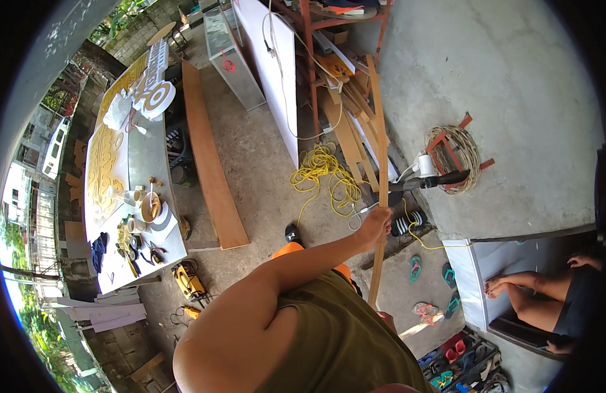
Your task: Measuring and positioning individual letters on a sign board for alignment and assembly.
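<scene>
A long, thin wooden strip (380, 144) stretches from beside my body toward the stacked boards at the far wall. My left hand (373, 228) reaches across to the right, its fingers closed round the strip's nearer part. Close to the strip's near end, a small part of my right hand (386, 319) shows beside my shirt; its fingers are hidden. Just beyond my left hand is a dark, long-armed object (440, 180) with a white cylinder (426, 165) by it.
Yellow cord (326, 173) lies tangled on the floor near several leaning boards (348, 131). A curved brown panel (208, 157) and a cluttered worktable (146, 144) are at left. Sandals (415, 268) and a shoe rack (470, 360) are at right, near a seated person (538, 295). Coiled cable (470, 154) hangs on the wall.
</scene>
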{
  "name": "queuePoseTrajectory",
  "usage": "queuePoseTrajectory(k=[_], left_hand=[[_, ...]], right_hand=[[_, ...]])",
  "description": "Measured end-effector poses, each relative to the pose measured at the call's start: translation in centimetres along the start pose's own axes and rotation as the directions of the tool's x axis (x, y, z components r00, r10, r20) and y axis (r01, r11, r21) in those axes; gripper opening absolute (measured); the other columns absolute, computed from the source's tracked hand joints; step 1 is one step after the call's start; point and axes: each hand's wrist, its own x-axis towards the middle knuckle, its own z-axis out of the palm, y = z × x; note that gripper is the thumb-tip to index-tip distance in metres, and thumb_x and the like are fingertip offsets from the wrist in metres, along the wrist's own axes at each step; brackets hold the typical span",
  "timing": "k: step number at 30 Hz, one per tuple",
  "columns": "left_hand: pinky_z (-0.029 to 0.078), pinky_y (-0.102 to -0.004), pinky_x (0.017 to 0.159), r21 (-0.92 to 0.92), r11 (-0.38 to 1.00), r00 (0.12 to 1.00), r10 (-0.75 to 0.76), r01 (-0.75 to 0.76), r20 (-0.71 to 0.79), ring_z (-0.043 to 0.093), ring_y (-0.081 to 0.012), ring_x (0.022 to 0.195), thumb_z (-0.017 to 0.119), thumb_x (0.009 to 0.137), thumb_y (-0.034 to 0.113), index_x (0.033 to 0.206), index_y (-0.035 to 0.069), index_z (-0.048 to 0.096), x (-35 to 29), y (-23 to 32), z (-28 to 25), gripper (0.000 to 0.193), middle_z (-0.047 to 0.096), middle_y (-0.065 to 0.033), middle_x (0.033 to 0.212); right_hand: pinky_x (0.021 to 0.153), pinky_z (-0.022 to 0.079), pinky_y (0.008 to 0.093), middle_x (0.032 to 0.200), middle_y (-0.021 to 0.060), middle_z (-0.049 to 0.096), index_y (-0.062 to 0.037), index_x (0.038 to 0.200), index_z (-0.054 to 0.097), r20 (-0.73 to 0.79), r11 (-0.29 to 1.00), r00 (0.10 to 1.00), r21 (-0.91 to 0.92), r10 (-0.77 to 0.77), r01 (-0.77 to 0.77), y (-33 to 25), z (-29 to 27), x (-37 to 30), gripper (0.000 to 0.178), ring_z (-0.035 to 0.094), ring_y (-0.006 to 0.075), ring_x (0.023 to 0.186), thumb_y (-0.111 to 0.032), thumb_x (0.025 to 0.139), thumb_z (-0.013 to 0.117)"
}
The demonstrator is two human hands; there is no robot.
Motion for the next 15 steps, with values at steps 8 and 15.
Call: queuePoseTrajectory(k=[8,15], left_hand=[[0.041,-0.0264,0.065,0.097,0.995,0.998,0.003,-0.008,0.061,0.043,-0.0077,0.071,0.049,0.105,0.031,0.102,0.014,0.047,-5.6,-0.5,2.0,0.017,0.043,0.0048,0.078],[0.037,-0.0237,0.06,0.122,0.954,0.941,0.24,-0.274,0.238,0.038,-0.0056,0.067,0.046,0.106,0.038,0.102,0.014,0.045,-5.6,0.7,-1.8,0.024,0.039,0.0063,0.077]], right_hand=[[0.064,0.053,0.0322,0.1,0.0113,0.07,-0.0086,0.123,0.059,-0.157,0.981,0.974,-0.124,-0.166,0.147,-18.8,1.2,-2.2,0.027,0.065,0.0182,0.074,-0.024,0.1,0.054],[0.055,0.05,0.0268,0.091,0.0139,0.069,-0.0032,0.116,0.06,-0.142,0.956,0.948,-0.126,-0.283,0.266,-23.9,3.0,0.3,0.028,0.061,0.0171,0.064,-0.019,0.093,0.058]])
